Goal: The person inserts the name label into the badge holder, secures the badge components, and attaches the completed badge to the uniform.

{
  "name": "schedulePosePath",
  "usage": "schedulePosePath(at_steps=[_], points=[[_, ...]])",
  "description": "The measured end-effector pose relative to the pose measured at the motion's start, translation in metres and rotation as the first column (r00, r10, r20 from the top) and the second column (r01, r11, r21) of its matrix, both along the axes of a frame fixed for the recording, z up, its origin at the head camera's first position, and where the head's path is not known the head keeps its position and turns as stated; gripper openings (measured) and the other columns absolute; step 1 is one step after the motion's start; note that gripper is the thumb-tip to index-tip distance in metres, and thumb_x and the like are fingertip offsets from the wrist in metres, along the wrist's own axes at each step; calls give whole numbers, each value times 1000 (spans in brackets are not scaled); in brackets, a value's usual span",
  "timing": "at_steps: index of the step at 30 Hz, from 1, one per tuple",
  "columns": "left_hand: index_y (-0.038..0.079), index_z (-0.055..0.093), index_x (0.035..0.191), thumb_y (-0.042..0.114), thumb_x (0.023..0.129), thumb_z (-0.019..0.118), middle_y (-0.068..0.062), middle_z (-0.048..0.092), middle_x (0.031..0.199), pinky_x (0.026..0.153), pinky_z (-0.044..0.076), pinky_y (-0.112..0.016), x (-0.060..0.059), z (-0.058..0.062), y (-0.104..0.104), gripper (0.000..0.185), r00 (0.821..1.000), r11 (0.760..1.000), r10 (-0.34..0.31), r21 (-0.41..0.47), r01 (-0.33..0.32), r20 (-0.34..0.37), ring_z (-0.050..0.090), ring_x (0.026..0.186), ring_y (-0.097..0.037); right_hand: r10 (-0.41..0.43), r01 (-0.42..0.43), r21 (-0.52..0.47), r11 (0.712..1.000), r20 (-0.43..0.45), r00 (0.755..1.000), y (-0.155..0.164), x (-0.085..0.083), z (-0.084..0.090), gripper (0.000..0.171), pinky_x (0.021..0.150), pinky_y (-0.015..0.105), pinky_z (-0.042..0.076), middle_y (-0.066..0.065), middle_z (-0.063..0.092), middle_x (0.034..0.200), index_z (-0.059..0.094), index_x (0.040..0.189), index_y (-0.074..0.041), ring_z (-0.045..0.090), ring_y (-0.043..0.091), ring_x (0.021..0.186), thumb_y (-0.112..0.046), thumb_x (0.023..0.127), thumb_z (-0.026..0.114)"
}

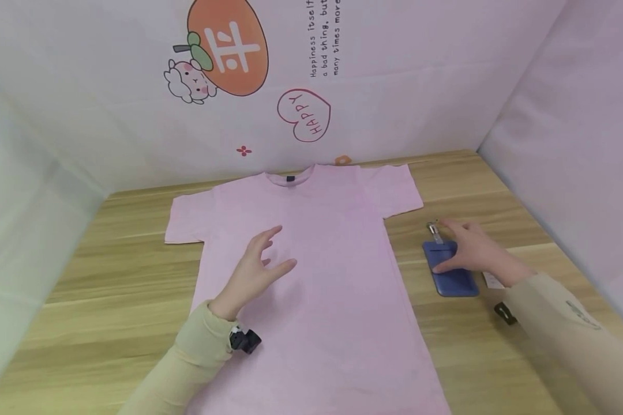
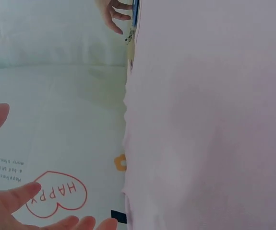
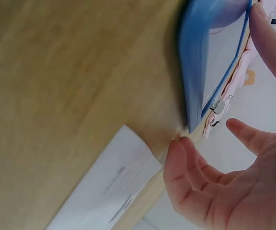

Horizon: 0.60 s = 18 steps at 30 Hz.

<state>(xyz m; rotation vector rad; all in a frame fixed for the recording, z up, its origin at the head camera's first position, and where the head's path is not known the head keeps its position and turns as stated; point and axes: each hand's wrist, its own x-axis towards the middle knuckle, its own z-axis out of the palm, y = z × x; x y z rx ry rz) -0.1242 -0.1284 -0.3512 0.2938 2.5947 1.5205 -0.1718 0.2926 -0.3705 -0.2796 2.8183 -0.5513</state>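
Note:
A pink short-sleeved T-shirt [image 1: 316, 259] lies spread flat, its collar toward the back wall. My left hand [image 1: 251, 279] hovers over the middle of the shirt, fingers and thumb apart with nothing between them. On the right lies a blue badge holder [image 1: 454, 282] with a metal clip [image 1: 434, 231] at its top end. Over it is my right hand [image 1: 472, 248], thumb at the near left edge and fingers spread toward the far side. In the right wrist view, the fingers [image 3: 178, 163] come down beside the blue holder [image 3: 194, 72] without closing round it.
A white paper slip [image 3: 109, 187] lies on the wooden table [image 1: 109, 288] beside the holder, partly hidden by the right wrist in the head view. White cloth walls [image 1: 394, 86] with printed pictures and words enclose the table at the back and sides.

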Motion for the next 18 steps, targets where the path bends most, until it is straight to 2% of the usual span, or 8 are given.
schedulePosePath(at_steps=[8, 13, 16, 18], points=[[13, 33, 146, 23, 87, 68, -12, 26, 153, 107, 37, -51, -2, -4, -1, 70, 997, 998, 11, 54, -15, 75, 31, 138, -36, 35, -35, 14, 999, 7, 999, -6, -3, 2, 110, 88, 69, 38, 45, 38, 128, 31, 139, 9, 31, 59, 117, -42, 59, 87], [16, 34, 146, 26, 88, 68, -10, 25, 154, 106, 37, -52, -4, -6, 2, 68, 992, 998, 11, 67, -20, 129, 32, 138, -34, 90, -90, -9, 996, -36, 995, -8, -6, 0, 104, 92, 65, 39, 41, 43, 129, 36, 135, 10, 40, 58, 115, -39, 58, 88], [16, 34, 146, 27, 88, 67, -9, 28, 153, 107, 36, -53, -6, -8, 4, 68, 990, 998, 7, 68, -17, 142, 34, 137, -33, 103, -105, -42, 994, -48, 994, -8, -6, -2, 95, 88, 58, 45, 37, 52, 120, 43, 126, 10, 51, 50, 107, -37, 58, 89], [15, 35, 146, 27, 88, 67, -10, 31, 152, 106, 36, -53, -7, -9, 6, 68, 990, 997, 5, 72, -16, 144, 36, 136, -33, 88, -89, -80, 993, -23, 996, -7, -5, -2, 87, 78, 48, 48, 32, 57, 106, 45, 121, 10, 56, 41, 94, -34, 60, 88]])
